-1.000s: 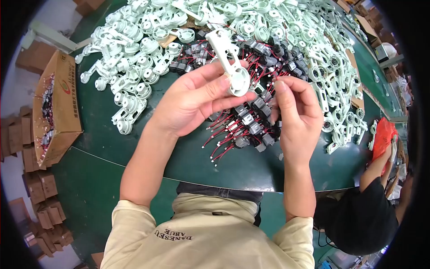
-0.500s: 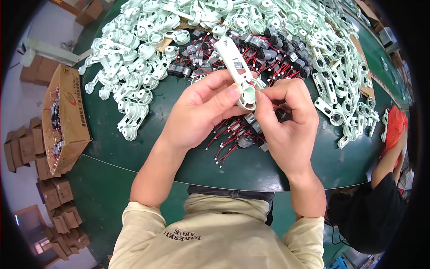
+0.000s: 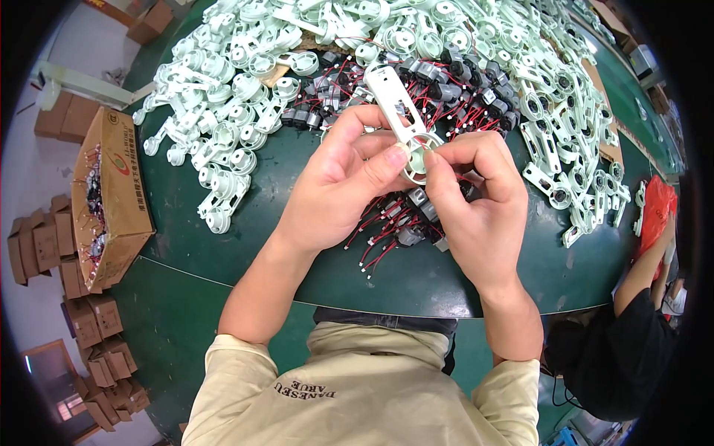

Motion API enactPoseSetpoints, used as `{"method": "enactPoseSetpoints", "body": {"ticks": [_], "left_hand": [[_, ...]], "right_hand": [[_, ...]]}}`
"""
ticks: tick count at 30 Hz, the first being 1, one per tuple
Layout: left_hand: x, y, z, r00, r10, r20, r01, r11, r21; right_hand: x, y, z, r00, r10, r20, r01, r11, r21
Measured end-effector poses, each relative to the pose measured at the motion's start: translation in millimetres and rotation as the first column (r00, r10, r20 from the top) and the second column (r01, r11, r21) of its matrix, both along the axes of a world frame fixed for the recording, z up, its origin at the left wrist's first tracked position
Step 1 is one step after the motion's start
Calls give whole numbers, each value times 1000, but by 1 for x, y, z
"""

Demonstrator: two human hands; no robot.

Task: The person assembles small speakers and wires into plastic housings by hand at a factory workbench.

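A pale green plastic housing (image 3: 390, 100), with a long slotted handle and a round ring at its lower end, is held up above the table. My left hand (image 3: 335, 186) grips it between thumb and fingers, near where the handle meets the ring. At the ring's right side my right hand (image 3: 482, 201) is closed in a pinch. A thin red wire (image 3: 425, 146) runs inside the ring to those fingertips, which cover its end. Below and behind the hands lie small grey motors (image 3: 407, 235) with red leads and white plugs.
Green housings (image 3: 223, 134) are heaped at the left and back, with more (image 3: 558, 156) at the right. A motor pile (image 3: 446, 91) sits between them. A cardboard box (image 3: 119, 178) of motors stands at the left. At far right, a co-worker's arm (image 3: 641, 260) reaches to a red bag (image 3: 657, 212).
The housing has shifted slightly right and down, and its ring is turned a little more face-on. My left hand moved with it; my right hand keeps its pinch at the ring.
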State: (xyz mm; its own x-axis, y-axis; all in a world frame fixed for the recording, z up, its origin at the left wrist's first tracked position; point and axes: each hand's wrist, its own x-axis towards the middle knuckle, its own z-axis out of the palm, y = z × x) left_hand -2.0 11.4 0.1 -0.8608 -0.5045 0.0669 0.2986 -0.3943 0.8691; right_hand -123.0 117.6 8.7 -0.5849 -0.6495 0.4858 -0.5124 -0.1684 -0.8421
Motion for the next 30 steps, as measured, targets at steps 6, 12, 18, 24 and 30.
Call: {"method": "enactPoseSetpoints", "body": {"ticks": [6,12,18,24,30], "left_hand": [[-1,1,1,1000,4,15,-3,999,-44],[-1,2,3,1000,-18,-5,18,1000,23],[-1,2,2,1000,-26,-7,26,998,48],[0,2,3,999,-37,-8,38,997,66],[-2,4,1,1000,-30,-8,31,999,41]], "right_hand": [[-2,0,-1,999,-25,-33,26,999,21],[1,1,0,999,-50,-4,50,998,30],[2,-1,-3,998,-53,-22,52,998,-39],[2,0,-3,1000,-31,4,31,999,-11],[0,0,-3,999,-31,-21,31,1000,0]]}}
